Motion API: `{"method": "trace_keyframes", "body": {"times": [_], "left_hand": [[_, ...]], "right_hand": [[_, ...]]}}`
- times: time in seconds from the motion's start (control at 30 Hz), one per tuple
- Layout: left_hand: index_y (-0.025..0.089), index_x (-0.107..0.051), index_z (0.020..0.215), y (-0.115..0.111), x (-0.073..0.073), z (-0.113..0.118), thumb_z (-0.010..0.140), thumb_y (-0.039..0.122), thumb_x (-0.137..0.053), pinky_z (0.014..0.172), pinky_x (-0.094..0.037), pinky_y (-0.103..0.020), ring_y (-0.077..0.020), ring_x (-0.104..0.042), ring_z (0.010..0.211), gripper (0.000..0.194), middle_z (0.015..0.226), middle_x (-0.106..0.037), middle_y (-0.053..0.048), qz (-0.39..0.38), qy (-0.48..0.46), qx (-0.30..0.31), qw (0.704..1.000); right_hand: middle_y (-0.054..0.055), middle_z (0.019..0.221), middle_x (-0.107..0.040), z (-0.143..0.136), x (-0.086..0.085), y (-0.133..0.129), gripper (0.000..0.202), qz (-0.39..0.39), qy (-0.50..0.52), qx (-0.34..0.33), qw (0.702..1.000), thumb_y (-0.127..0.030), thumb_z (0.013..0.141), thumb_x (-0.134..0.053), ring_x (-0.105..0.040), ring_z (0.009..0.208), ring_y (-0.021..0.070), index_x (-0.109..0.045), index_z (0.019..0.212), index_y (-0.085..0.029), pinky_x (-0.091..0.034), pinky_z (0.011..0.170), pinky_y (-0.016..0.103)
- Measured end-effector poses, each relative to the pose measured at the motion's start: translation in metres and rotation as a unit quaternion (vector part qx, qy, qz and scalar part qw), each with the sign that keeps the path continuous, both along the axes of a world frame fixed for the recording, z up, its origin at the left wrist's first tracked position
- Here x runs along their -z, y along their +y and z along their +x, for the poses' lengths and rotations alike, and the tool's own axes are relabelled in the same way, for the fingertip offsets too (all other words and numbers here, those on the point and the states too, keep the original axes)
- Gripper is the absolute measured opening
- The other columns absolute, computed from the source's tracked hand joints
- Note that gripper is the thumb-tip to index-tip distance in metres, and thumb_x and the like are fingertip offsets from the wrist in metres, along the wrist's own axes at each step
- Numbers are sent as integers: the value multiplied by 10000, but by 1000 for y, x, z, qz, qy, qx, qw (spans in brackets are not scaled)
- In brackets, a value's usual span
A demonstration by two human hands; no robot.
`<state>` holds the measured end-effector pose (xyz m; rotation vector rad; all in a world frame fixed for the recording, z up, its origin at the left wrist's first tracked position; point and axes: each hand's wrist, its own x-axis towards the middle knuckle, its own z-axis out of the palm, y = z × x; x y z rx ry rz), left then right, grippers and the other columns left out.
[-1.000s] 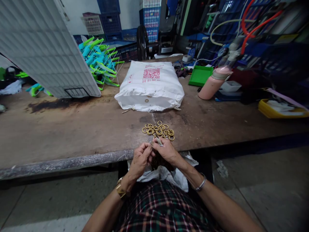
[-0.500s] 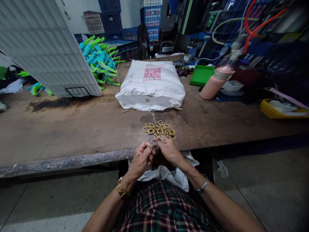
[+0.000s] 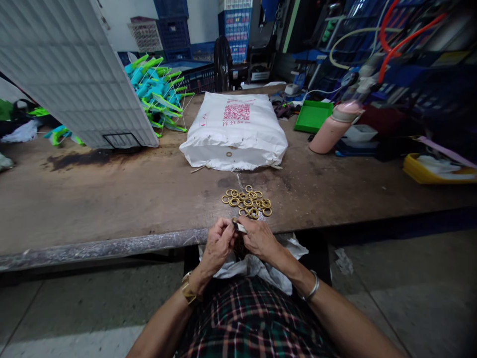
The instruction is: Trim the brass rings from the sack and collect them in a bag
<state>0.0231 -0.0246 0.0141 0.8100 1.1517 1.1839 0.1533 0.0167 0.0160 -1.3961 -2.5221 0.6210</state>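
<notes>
Many brass-coloured rings lie loosely piled on the brown table near its front edge. Just in front of them my left hand is closed in a pinch; a ring partly shows at its fingertips. My right hand grips a small pale tool, its tip meeting the left fingertips. Below both hands, more dark rings lie in a white bag on my lap, partly hidden by the hands.
Behind the rings lies a white sack with red print. A leaning grey panel and green-blue plastic parts are at the left. A green tray, pink bottle and yellow tray are at the right.
My right hand has moved slightly down and left, bringing the pale tool to my left fingertips. More of the pile's front rings now shows.
</notes>
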Motion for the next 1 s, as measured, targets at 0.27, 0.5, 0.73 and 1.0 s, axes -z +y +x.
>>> {"method": "trace_keyframes", "body": {"times": [0.27, 0.5, 0.73, 1.0], "left_hand": [[168, -448, 718, -22, -19, -6, 780, 451, -573, 388, -299, -151, -30, -390, 407, 315, 564, -476, 56, 15, -36, 40, 998], [150, -491, 720, -23, -22, -11, 783, 402, -584, 359, -268, -154, -29, -371, 399, 276, 610, -514, 22, -37, -207, 27, 977], [156, -495, 767, -13, -15, -23, 697, 278, -677, 388, -280, -141, -53, -475, 503, 230, 736, -583, -8, -85, -286, -33, 954], [134, -521, 735, -6, 3, -28, 651, 244, -716, 399, -318, -143, -103, -569, 600, 239, 710, -601, -30, -113, -348, -48, 930]], "right_hand": [[76, 828, -669, -7, -16, 13, 266, 14, -114, 46, 992, -113, 769, -388, -583, 714, 166, -542, 980, -165, -281, 578, 251], [80, 915, -633, -15, -23, 59, 202, 96, -105, 75, 987, -170, 825, -393, -575, 801, 177, -543, 960, -179, -313, 633, 252], [80, 1007, -580, -28, -12, 95, 278, 82, -142, 79, 983, -381, 875, -409, -585, 863, 190, -523, 1059, -207, -366, 681, 259], [81, 952, -621, -30, 1, 104, 204, 74, -156, 61, 983, -256, 856, -404, -592, 846, 186, -555, 979, -193, -350, 654, 253]]}}
